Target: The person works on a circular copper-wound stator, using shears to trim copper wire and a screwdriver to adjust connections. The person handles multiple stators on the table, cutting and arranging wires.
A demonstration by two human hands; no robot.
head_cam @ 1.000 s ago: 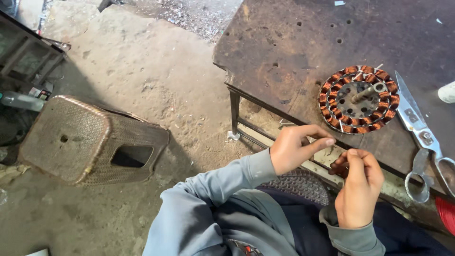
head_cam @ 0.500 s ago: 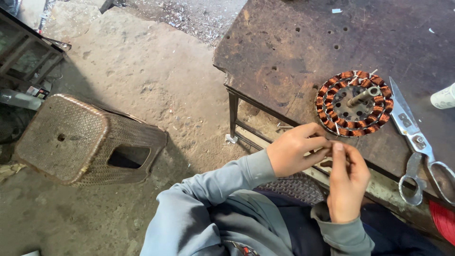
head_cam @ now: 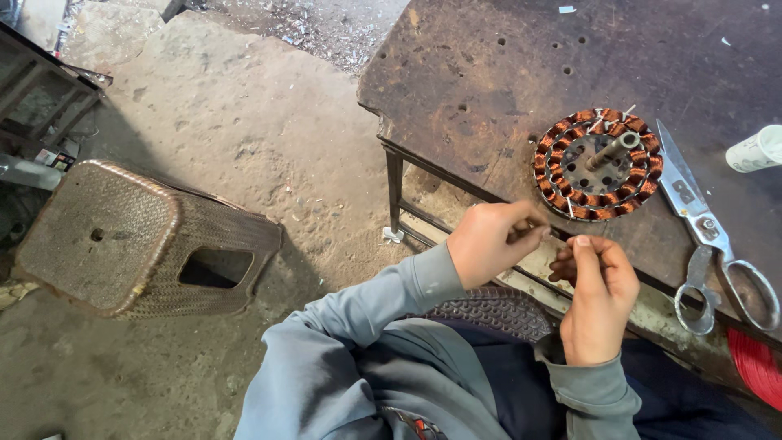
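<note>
Grey-sleeved, the left hand point(head_cam: 489, 242) and right hand point(head_cam: 597, 287) meet at the table's near edge, fingertips pinched together on something too small to tell. Just beyond them the copper-wound stator point(head_cam: 595, 163) lies flat on the metal table point(head_cam: 505, 73), scissors point(head_cam: 702, 236) beside it.

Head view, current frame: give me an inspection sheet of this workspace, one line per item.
Surface: dark, worn metal table with small holes, scuffed.
Job's things: round stator with copper windings and a centre shaft, flat on the table; what the fingers pinch is too small to tell.
Clutter: large scissors right of the stator; white cup-like thing at the right edge.
Hands: left hand and right hand close together at the table's near edge, fingertips pinched.
Cables: red coil at lower right.
Surroundings: dirt floor; brown plastic stool tipped on its side.
</note>
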